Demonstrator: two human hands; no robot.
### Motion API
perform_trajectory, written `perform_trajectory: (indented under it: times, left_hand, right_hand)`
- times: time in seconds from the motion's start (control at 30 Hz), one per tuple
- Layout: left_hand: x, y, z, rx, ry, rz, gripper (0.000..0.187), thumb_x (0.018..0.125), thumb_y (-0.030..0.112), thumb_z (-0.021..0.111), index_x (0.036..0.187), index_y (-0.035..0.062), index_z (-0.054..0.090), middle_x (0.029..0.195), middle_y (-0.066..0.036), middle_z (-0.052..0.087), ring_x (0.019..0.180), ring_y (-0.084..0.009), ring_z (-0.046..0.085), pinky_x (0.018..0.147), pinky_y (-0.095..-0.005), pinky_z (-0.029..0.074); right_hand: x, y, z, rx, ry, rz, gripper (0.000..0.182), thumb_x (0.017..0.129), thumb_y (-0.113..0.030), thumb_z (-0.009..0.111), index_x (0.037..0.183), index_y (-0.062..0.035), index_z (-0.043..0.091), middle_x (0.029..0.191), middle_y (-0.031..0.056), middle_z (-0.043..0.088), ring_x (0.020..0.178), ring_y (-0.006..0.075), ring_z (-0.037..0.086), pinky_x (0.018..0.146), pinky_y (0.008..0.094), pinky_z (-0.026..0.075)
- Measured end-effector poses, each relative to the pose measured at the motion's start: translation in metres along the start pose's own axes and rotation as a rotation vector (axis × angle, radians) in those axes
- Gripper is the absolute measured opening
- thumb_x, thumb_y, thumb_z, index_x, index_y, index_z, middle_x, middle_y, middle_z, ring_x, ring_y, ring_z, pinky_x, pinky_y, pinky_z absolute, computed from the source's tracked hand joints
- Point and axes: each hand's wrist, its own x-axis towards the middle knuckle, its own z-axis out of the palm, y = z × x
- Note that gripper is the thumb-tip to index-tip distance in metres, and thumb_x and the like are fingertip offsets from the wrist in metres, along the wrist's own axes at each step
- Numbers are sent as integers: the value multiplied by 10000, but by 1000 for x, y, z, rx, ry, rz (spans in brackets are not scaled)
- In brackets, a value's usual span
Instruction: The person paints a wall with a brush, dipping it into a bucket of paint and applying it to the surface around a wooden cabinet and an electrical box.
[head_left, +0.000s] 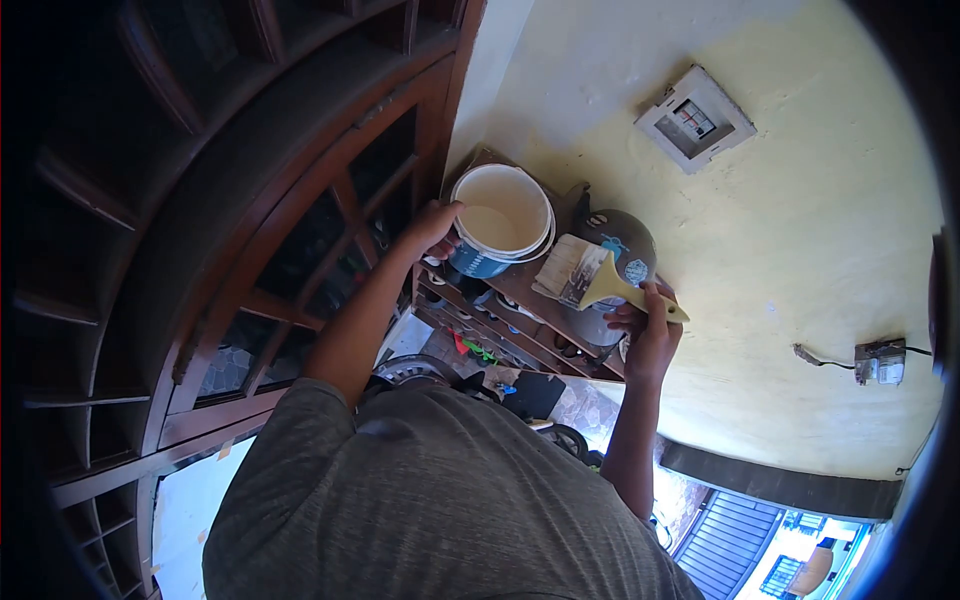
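My left hand (435, 228) grips the rim of a paint bucket (500, 215) that holds cream paint, white inside and blue on the outside. My right hand (650, 335) is closed on the yellow handle of a wide flat paintbrush (585, 272), whose pale bristles point toward the bucket. The brush head is just beside the bucket and does not touch the paint. My grey T-shirt (430, 490) fills the lower part of the view.
A grey helmet (628, 250) rests on a wooden shoe rack (520, 315) against the cream-yellow wall (800, 230). A dark wooden door and window frame (290, 210) stands at the left. A white meter box (695, 118) and a small wired fitting (880, 362) are mounted on the wall.
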Motion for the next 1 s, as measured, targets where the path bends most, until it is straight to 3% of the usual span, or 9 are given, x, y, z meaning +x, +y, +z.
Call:
perform_trajectory:
  times: [0.23,0.4,0.53,0.6,0.67,0.73,0.83,0.9,1.0]
  left_hand:
    - [0,6,-1,63,-21,44,414,941,419,510,993,21,614,686,-90,663,474,-152,600,438,-301,542]
    - [21,-6,5,101,-8,154,372,961,263,486,1034,-69,635,651,-143,660,464,-200,639,422,-333,565]
    - [-12,3,17,104,37,152,285,948,175,455,1019,-46,621,647,-110,644,471,-165,625,412,-310,526]
    - [-34,1,20,92,114,248,281,934,152,476,1046,-66,613,647,-119,648,468,-174,630,422,-318,535]
    - [-69,5,19,84,166,243,290,933,152,495,1073,-77,606,643,-131,650,473,-186,643,423,-328,544]
    - [-89,-5,18,82,218,236,304,933,151,514,1100,-88,599,639,-143,653,478,-198,655,423,-337,552]
    - [-119,-31,16,-25,255,197,308,931,160,518,1141,-52,596,666,-138,666,492,-202,664,428,-336,553]
    - [-142,-40,17,-32,313,181,309,926,168,525,1144,-40,595,687,-142,679,506,-209,673,450,-343,557]
    - [-163,-57,18,-40,327,166,314,924,182,536,1145,-34,593,693,-150,685,507,-224,677,498,-360,572]
  right_hand:
    - [28,-13,40,-78,-138,-54,325,976,-256,620,1102,43,607,716,132,674,585,226,701,523,291,559]
    - [62,-7,84,-225,-294,-82,293,971,-255,649,1069,21,646,736,114,697,614,179,704,549,272,553]
    - [75,16,110,-443,-461,-185,272,948,-231,662,1041,23,684,739,127,714,633,174,718,575,281,562]
    - [68,22,119,-492,-482,-191,261,933,-215,667,1021,28,703,733,142,718,633,184,726,602,298,571]
    - [63,36,125,-536,-590,-193,264,960,-225,643,1075,9,684,745,90,708,620,137,699,547,263,538]
    - [61,53,133,-603,-646,-212,265,957,-219,644,1059,22,686,742,99,711,631,144,710,569,276,555]
    - [41,77,143,-732,-671,-356,253,928,-221,667,1018,12,704,751,154,715,639,201,725,608,326,573]
    - [27,85,150,-800,-675,-483,235,883,-223,692,985,-13,727,773,215,710,697,300,737,685,388,579]
    - [8,98,158,-772,-716,-469,235,854,-232,704,983,-39,740,808,247,702,776,378,727,746,428,568]
